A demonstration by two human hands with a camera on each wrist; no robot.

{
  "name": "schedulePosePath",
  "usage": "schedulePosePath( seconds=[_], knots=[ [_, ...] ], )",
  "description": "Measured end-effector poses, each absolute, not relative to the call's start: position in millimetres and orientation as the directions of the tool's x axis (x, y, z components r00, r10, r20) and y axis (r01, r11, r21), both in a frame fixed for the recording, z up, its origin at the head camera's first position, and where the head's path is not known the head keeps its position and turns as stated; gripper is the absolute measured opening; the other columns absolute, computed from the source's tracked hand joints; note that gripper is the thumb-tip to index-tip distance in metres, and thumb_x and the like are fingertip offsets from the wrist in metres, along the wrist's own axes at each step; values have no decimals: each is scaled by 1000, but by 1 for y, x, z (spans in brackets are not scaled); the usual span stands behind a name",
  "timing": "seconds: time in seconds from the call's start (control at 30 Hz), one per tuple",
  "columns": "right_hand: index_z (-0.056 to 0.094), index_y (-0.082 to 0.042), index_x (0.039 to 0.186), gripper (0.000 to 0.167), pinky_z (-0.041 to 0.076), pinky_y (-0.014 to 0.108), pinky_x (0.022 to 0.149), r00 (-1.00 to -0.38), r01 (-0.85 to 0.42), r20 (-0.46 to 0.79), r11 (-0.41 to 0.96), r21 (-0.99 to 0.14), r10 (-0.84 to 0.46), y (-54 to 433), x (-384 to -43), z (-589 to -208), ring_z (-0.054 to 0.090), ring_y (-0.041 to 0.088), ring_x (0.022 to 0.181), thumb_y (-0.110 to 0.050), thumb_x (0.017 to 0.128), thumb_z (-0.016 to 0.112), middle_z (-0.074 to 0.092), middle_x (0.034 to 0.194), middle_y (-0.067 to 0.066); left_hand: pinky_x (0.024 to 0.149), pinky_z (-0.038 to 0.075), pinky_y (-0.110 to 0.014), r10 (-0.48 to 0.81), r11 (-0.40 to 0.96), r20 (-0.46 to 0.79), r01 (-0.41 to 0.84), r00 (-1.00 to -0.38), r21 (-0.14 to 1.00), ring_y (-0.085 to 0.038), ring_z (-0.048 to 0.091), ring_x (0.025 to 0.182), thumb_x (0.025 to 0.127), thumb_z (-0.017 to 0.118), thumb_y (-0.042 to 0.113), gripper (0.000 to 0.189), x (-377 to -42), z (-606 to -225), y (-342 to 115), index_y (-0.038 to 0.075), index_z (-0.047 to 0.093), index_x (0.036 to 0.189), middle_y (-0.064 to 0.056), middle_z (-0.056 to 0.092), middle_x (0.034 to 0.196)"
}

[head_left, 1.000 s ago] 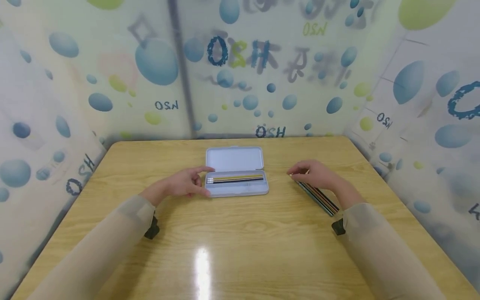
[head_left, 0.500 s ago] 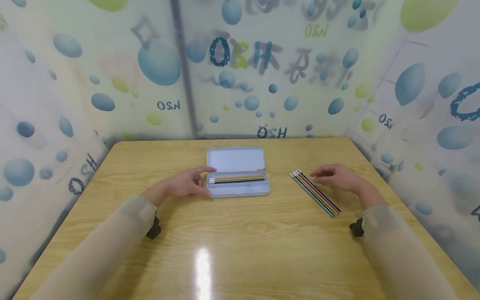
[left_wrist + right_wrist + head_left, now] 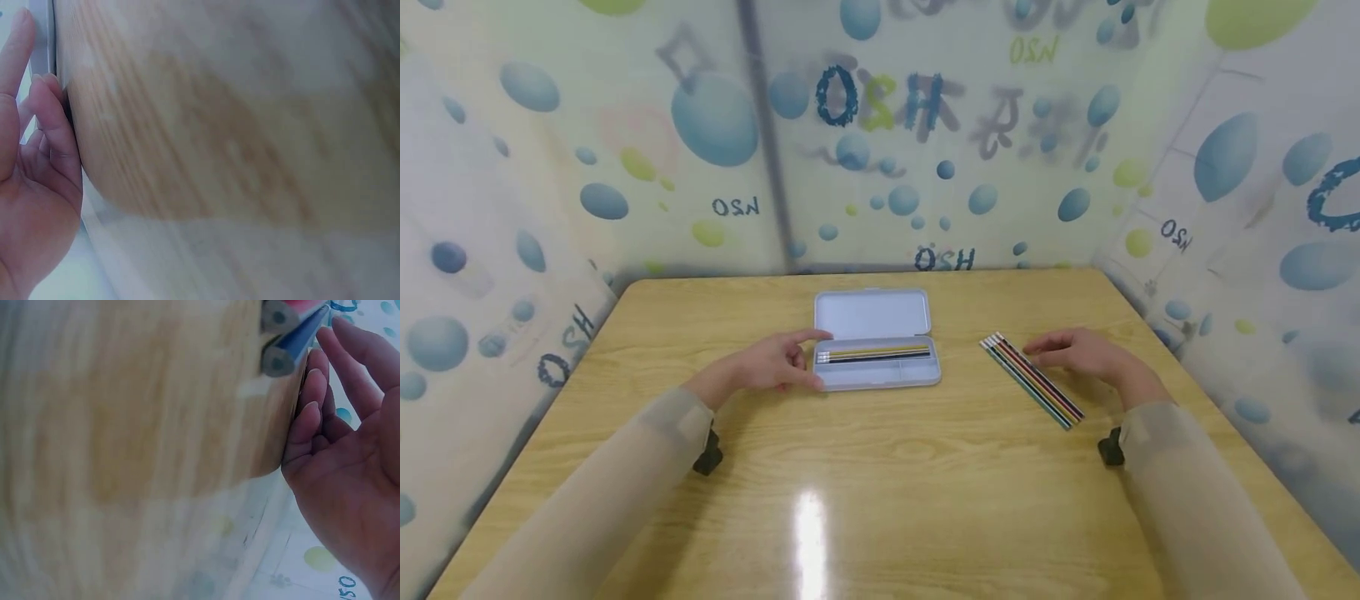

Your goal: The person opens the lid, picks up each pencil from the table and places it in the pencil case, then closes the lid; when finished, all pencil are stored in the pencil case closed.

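An open pale blue pencil case (image 3: 880,385) lies on the table, lid (image 3: 872,313) folded back. Several pencils (image 3: 872,355), yellow and dark, lie in its rear compartment. My left hand (image 3: 767,362) rests at the case's left end, index finger extended to the hinge side, thumb at the front corner, other fingers loosely bent. Several more pencils (image 3: 1032,380), teal, yellow, red and black with white tips, lie slanted side by side on the right. Beside them my right hand (image 3: 1078,354) has its fingertips near the rightmost pencil. Flat pencil ends (image 3: 279,361) show in the right wrist view.
The wooden table (image 3: 895,467) has a patterned wall (image 3: 865,192) behind it and more on both sides. A dark wrist device (image 3: 708,454) sits under the left cuff, another wrist device (image 3: 1111,447) under the right.
My right hand has drawn back to the right from the top of the loose pencils, uncovering their white tips, then stayed beside them. The left hand has stayed at the case.
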State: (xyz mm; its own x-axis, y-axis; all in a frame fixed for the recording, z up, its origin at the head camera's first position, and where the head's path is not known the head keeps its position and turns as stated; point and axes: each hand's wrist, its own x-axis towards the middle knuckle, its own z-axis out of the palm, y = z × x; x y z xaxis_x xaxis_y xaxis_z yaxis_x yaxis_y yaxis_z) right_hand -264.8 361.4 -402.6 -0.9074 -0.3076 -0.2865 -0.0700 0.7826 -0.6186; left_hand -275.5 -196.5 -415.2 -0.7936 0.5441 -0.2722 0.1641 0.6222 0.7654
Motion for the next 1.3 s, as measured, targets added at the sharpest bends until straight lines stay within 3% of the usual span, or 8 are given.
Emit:
schedulePosePath(
  seconds=[0.43,0.7,0.83,1.1,1.3],
  knots=[
    [69,-17,149,54,44,63,121,-904,-94,-286,799,-594,-319,358,-267,-402,53,43,149,-46,104,75,61,159,17,58,46,-27,534,627,-269,163,-801,761,-17,49,67,95,89,34,91,-276,-416,-200,21,39,170,-4,57,86],
    [71,-18,148,49,44,61,120,-908,-82,-282,791,-606,-310,357,-270,-404,58,37,141,-41,104,76,70,148,13,59,46,-27,533,618,-269,152,-802,771,-16,49,67,96,88,34,90,-275,-416,-200,22,39,170,-3,57,86],
    [70,-18,148,48,47,56,116,-911,-80,-280,796,-601,-303,357,-270,-403,60,34,135,-38,105,75,72,144,12,59,46,-27,532,617,-271,149,-802,773,-16,49,67,95,89,35,92,-274,-415,-199,22,38,171,-4,57,87],
    [66,-13,152,46,48,35,87,-909,-96,-272,793,-602,-316,357,-266,-402,56,25,105,-29,109,71,71,123,10,60,48,-28,541,625,-267,169,-798,762,-17,50,67,95,89,36,93,-276,-415,-199,22,38,171,-4,58,86],
    [68,-16,150,45,49,35,87,-923,-112,-249,822,-559,-295,357,-264,-403,57,25,103,-32,108,73,72,121,10,61,50,-28,552,621,-259,184,-793,762,-16,50,70,96,88,33,92,-275,-416,-197,21,37,172,-3,58,85]
  ],
)
